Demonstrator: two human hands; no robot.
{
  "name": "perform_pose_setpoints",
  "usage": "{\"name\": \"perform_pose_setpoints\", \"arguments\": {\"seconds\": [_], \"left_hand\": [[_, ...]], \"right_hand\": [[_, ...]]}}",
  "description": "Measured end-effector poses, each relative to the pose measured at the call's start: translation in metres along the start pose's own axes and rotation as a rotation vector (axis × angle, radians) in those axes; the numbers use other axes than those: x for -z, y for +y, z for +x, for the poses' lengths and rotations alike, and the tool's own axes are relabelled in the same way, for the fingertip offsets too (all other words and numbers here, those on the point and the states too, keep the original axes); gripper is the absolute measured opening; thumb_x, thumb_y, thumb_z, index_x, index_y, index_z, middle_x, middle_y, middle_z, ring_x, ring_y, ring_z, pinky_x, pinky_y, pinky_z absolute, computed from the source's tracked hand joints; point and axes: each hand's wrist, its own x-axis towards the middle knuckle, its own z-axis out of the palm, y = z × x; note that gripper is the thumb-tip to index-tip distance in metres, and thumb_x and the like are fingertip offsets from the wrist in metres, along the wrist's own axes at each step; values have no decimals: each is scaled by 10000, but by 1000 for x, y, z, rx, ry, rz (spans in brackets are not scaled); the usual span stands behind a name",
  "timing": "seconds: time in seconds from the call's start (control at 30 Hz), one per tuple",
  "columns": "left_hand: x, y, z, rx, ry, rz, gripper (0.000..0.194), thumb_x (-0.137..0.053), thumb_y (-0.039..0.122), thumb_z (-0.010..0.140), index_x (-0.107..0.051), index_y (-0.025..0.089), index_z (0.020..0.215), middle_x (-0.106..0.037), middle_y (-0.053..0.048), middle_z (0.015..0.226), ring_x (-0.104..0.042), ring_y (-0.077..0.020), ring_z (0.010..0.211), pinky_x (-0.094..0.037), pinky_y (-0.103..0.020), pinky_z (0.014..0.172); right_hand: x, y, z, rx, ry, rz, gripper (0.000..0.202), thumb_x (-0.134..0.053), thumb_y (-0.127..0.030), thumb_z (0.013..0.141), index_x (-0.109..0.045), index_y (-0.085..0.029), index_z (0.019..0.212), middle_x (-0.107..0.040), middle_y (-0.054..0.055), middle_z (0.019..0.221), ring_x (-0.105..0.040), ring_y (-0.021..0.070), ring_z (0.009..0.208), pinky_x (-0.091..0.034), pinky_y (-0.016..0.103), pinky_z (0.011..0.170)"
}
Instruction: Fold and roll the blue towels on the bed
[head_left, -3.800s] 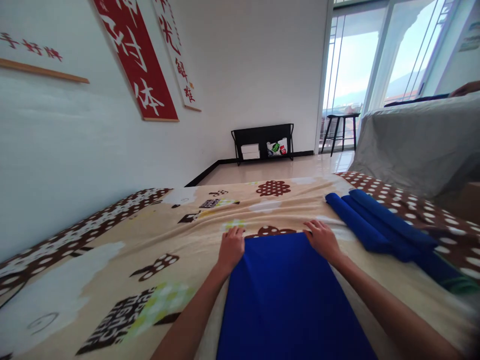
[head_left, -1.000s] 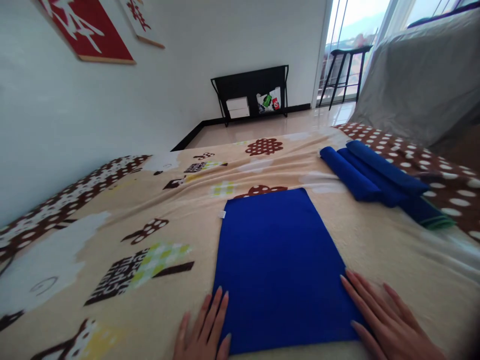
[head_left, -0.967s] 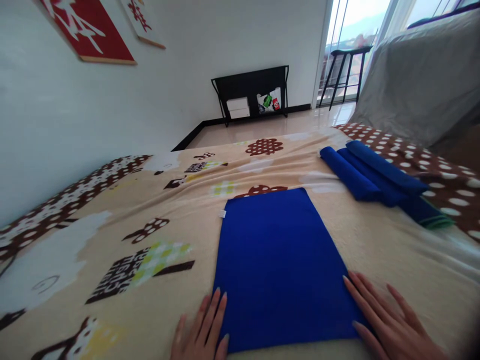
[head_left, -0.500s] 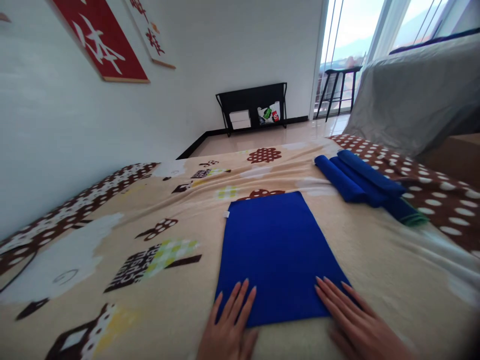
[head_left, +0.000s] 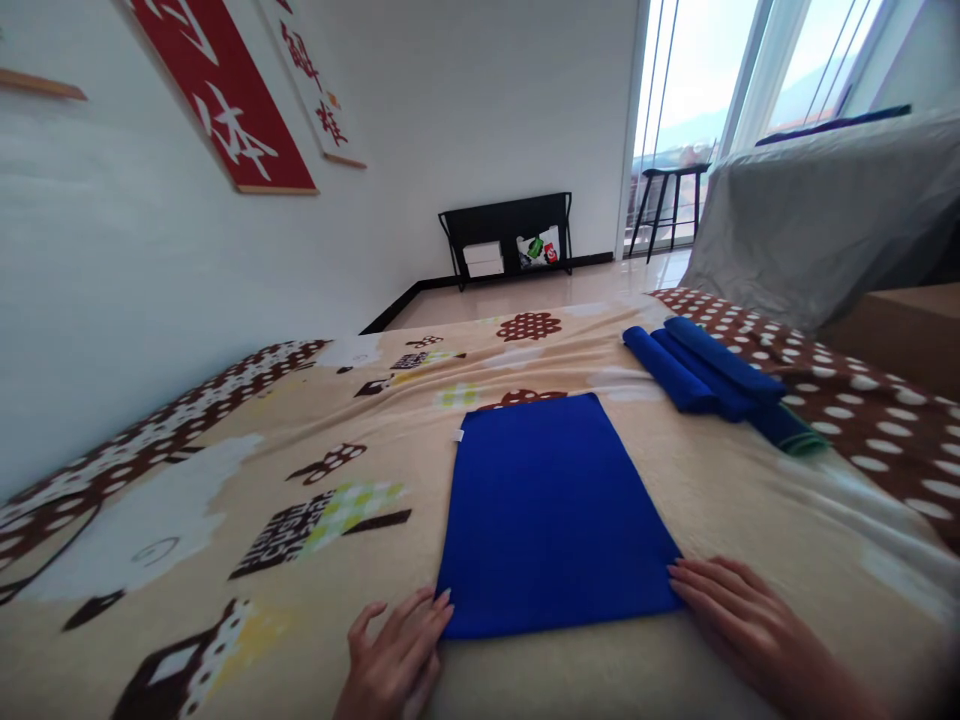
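Note:
A blue cloth lies flat, with a small white tag on its far left edge. My left hand is at its near left corner, the fingertips touching the edge and the fingers loosely bent and partly apart. At the near right corner, my right hand rests with its fingers stretched out and their tips on the cloth's edge. The right thumb is hidden. Farther off to the right, several rolled or folded blue cloths lie side by side, and a green-edged end shows at their near side.
Beneath everything is a patterned beige blanket with a brown, white-dotted border. A low black rack stands by the far wall. A dark stool is near the window, left of a grey covered piece of furniture.
My hands have slid outward from the cloth's near part to its two near corners. The fingers of my left hand are more bent now. The camera view has tilted up slightly.

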Motion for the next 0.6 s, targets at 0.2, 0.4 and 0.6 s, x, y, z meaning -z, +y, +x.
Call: {"name": "perform_pose_setpoints", "arguments": {"seconds": [0.2, 0.4, 0.6], "left_hand": [[9, -19, 5, 72, -8, -132, 386, -541, 60, 842, -649, 321, 1104, -745, 27, 953, -653, -172, 926, -433, -341, 889], [-7, -22, 28, 210, -145, -203, 234, -506, 92, 795, -600, 234, 956, -677, 4, 839, -622, -162, 791, -493, -274, 731], [-38, -2, 25, 377, -86, 113, 231, -467, 139, 791, -540, 224, 993, -666, -14, 852, -618, -209, 801, -381, -389, 804]], "right_hand": [[5, 16, 6, -231, -62, 254, 285, -557, -191, 892, -675, -271, 1139, -720, 17, 982, -680, 159, 925, -551, 274, 808], [-13, 18, 17, -408, -99, 286, 196, -499, -224, 908, -664, -251, 1011, -696, 20, 900, -670, 157, 865, -559, 268, 762], [-36, 11, 7, -409, -21, 85, 202, -541, -285, 877, -644, -199, 1028, -688, 60, 918, -648, 219, 860, -517, 375, 796]]}}
